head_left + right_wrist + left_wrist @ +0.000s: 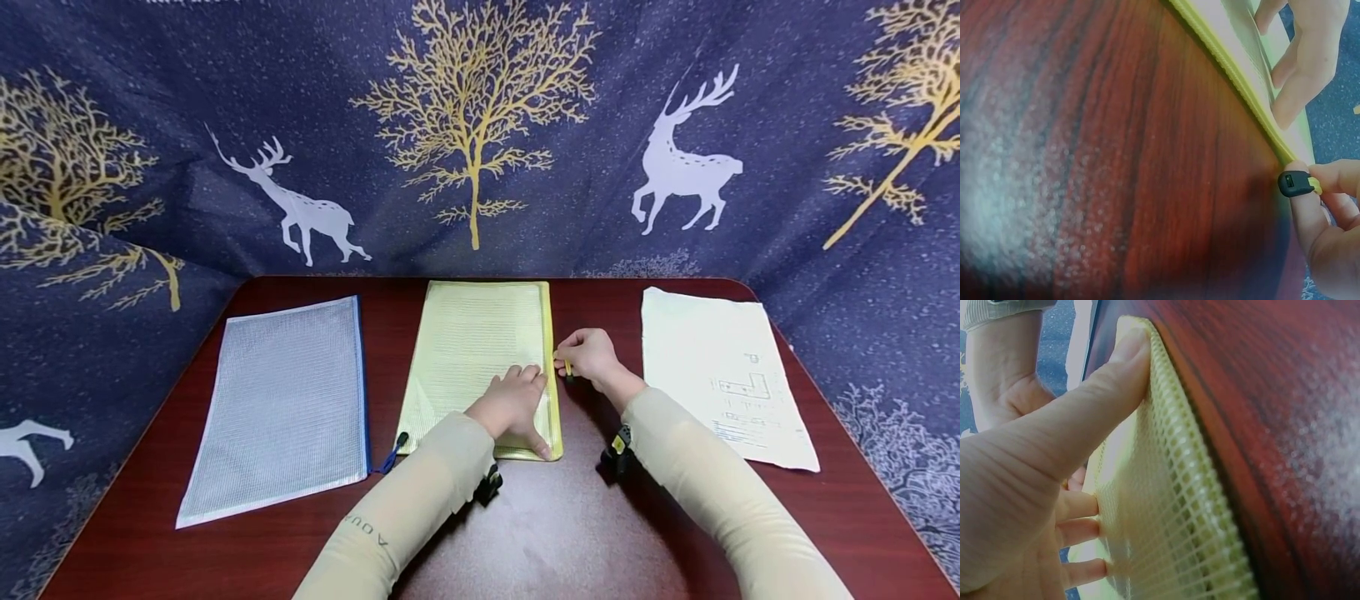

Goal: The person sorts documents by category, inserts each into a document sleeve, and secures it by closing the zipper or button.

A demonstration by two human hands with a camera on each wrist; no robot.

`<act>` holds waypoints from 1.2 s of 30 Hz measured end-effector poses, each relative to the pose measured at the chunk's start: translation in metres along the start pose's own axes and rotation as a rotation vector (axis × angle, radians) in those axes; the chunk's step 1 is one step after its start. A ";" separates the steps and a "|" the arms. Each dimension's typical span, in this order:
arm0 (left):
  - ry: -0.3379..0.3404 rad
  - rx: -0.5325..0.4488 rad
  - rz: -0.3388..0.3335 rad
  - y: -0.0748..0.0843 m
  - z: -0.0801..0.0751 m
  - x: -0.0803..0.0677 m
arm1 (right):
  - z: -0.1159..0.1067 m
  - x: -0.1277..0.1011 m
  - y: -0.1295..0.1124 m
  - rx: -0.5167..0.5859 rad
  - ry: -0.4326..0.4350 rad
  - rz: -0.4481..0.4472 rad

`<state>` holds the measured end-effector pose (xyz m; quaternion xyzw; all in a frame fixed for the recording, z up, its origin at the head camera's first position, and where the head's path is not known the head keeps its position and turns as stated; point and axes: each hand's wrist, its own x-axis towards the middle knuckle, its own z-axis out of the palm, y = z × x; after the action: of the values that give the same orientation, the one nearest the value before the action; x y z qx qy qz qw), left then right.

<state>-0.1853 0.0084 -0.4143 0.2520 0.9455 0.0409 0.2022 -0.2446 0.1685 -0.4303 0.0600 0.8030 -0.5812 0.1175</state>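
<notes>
The left hand [512, 406] is pressing flat on the yellow mesh zipper pouch [480, 350] lying at the table's [540, 525] centre, thumb along its near corner, while the right hand [588, 354] is pinching the black zipper pull [1294, 183] about halfway along the pouch's right edge. The zip is looking partway along its run, though open or closed I cannot tell. The printed sheet [723, 375] and blue-edged mesh pouch [288, 404] are lying apart; the sleeve lettering is reading roughly "AOU".

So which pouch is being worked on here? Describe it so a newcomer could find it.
On the dark red table, three flat items lie in a row. It is the middle one, the yellow mesh pouch, pressed by the left hand; the right hand pinches its zipper pull. Its neighbours are white.
</notes>
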 end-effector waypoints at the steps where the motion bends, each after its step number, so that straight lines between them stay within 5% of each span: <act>1: 0.002 0.000 0.000 0.000 0.000 0.000 | 0.000 0.001 0.000 -0.005 0.007 0.004; 36: 0.005 -0.042 -0.001 -0.002 0.004 0.001 | 0.003 0.017 0.000 -0.005 0.075 0.052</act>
<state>-0.1850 0.0073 -0.4186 0.2472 0.9450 0.0612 0.2051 -0.2607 0.1651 -0.4360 0.1023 0.8065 -0.5733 0.1025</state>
